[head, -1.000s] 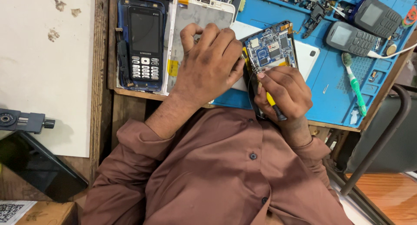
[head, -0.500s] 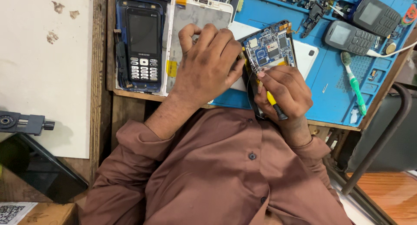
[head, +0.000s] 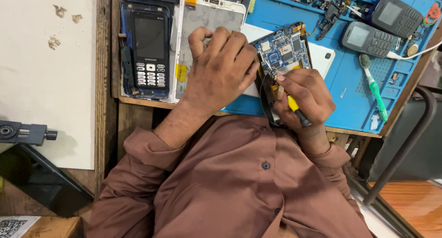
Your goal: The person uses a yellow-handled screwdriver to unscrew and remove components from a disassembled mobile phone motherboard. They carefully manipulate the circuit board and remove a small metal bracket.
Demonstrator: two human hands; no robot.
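Blue circuit board [head: 283, 51], seated in an opened dark device frame, lies on the blue mat [head: 350, 95] of our worktop, just beyond the fingers of both hands. Our right hand [head: 304, 97] has its fingers curled tight around a yellow-and-black screwdriver [head: 292, 105], whose tip meets the near edge of the board. Our left hand [head: 221, 70] rests with its fingers folded narrow against the frame's left side, pressing it steady; we cannot tell whether they pinch anything. Behind the left fingers lies a white tablet shell [head: 207, 22], and further left of them a dark keypad phone [head: 149, 49]. Right of the right fingers, a green toothbrush [head: 374, 87] lies on the mat, with two grey keypad phones [head: 368, 38] well beyond it.
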